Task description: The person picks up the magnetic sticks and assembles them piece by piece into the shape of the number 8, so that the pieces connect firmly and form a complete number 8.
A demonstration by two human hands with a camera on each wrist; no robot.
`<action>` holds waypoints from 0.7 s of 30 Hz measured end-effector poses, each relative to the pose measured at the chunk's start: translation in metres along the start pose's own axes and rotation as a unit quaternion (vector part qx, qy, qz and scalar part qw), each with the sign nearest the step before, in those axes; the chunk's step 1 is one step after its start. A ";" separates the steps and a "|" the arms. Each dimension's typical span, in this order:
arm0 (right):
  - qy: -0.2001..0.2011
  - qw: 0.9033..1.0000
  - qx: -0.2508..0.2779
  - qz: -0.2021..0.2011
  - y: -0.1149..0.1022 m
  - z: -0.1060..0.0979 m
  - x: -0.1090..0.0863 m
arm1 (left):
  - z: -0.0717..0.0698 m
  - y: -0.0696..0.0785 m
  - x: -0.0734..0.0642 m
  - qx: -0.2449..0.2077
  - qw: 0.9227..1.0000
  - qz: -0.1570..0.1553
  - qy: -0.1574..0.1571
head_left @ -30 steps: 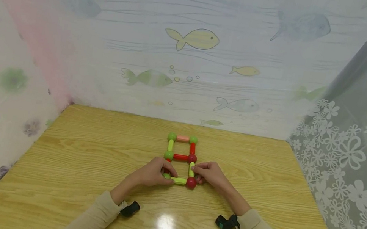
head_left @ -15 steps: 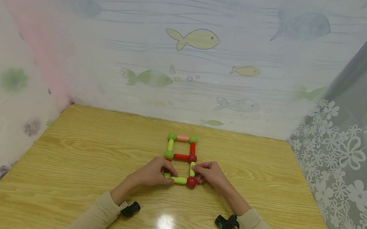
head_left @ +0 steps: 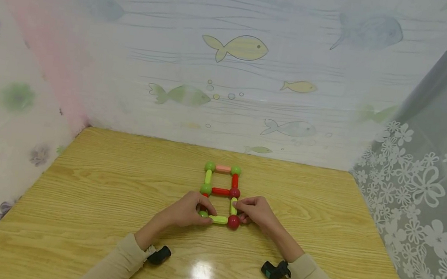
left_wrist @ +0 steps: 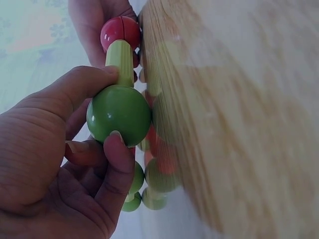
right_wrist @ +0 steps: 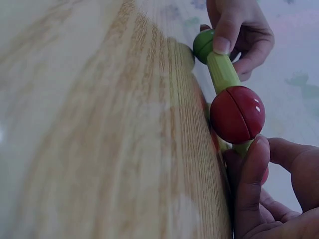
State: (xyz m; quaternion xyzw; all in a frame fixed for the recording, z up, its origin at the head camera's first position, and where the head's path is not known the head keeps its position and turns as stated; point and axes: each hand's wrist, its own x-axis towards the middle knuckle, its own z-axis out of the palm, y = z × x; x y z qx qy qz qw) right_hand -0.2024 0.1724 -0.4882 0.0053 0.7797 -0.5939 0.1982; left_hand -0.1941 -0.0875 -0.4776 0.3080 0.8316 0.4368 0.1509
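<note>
A flat ladder-like frame of building rods and balls lies on the wooden table, two squares in a row. My left hand [head_left: 186, 210] grips the near left corner. Its thumb lies on the near yellow-green rod [left_wrist: 119, 61] and its other fingers curl at the green ball [left_wrist: 118, 115]. My right hand [head_left: 258, 212] pinches the right-side yellow-green rod [head_left: 234, 205] between thumb and fingers, close to the near red ball [right_wrist: 238, 114]. A red rod [head_left: 221, 191] crosses the middle between a green ball [head_left: 206, 188] and a dark red ball [head_left: 234, 192]. My left fingers partly hide the left-side red rod.
The far square has a pink rod [head_left: 223, 169] between two green balls, with a yellow-green rod [head_left: 208, 177] at left and a red rod [head_left: 235, 180] at right. Fish-patterned cloth [head_left: 227, 112] hangs behind the table [head_left: 119, 168]. Flowered lace [head_left: 424, 206] hangs at right.
The near red ball and the right-side yellow-green rod have shifted by a hair. Both hands keep the same hold and place.
</note>
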 end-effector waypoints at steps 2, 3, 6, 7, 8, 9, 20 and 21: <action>-0.001 1.000 0.004 -0.001 0.001 0.000 0.000 | 0.000 0.000 0.000 0.002 1.000 -0.002 0.001; -0.002 1.000 0.005 -0.003 0.001 0.000 -0.001 | 0.000 0.000 0.000 0.003 1.000 -0.004 0.002; -0.006 1.000 0.012 -0.008 0.002 -0.002 -0.001 | 0.000 0.000 0.000 0.004 1.000 -0.005 0.007; -0.009 1.000 0.013 -0.010 0.002 -0.003 -0.002 | -0.001 0.000 0.000 0.004 1.000 -0.005 0.009; -0.013 1.000 0.014 -0.013 0.002 -0.003 -0.002 | -0.001 0.001 0.000 0.003 1.000 -0.004 0.011; -0.016 1.000 0.016 -0.015 0.002 -0.004 -0.003 | -0.001 0.001 0.000 0.002 1.000 -0.005 0.014; -0.064 0.996 0.053 -0.033 0.006 -0.020 -0.014 | -0.012 -0.004 -0.009 -0.060 0.997 -0.018 0.054; -0.067 0.996 0.051 -0.038 0.007 -0.023 -0.015 | -0.015 -0.005 -0.010 -0.069 0.995 -0.022 0.062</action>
